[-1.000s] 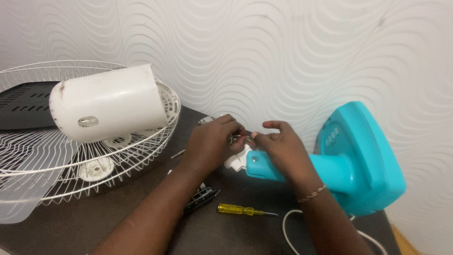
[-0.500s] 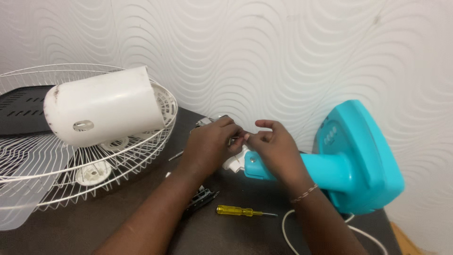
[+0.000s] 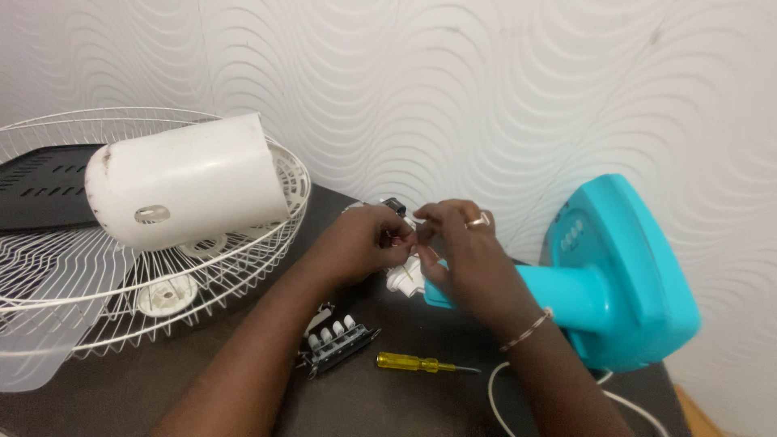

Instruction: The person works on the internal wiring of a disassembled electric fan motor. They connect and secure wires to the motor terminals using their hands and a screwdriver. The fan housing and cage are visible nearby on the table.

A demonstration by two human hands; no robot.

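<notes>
Two hands meet over one small fitting at the centre of my view. Left hand [image 3: 364, 243]: fingers pinched together on a small white part [image 3: 405, 275], which sits at the top end of the turquoise fan stand [image 3: 599, 275]. Right hand [image 3: 465, 259]: fingers curled together on the same white part from 3 o'clock; I cannot tell how firmly it grips.

White part: pale plastic, mostly hidden by fingers, its shape unclear, touching the turquoise neck.

Fan stand: lies on its side on the dark bench [image 3: 162, 388], with its base at 3 o'clock near the bench's right edge.

White motor housing [image 3: 186, 190]: rests on the wire fan guard [image 3: 97, 275] at 9 o'clock, well apart from the hands.

Switch block [image 3: 336, 344]: black with white keys, at 7 o'clock, just beside my left forearm.

Yellow-handled screwdriver [image 3: 421, 364]: at 6 o'clock, between the forearms.

White cord [image 3: 498, 396]: at 5 o'clock.

Textured wall [image 3: 453, 97]: close behind at 12 o'clock; the open bench lies toward 7 o'clock.
</notes>
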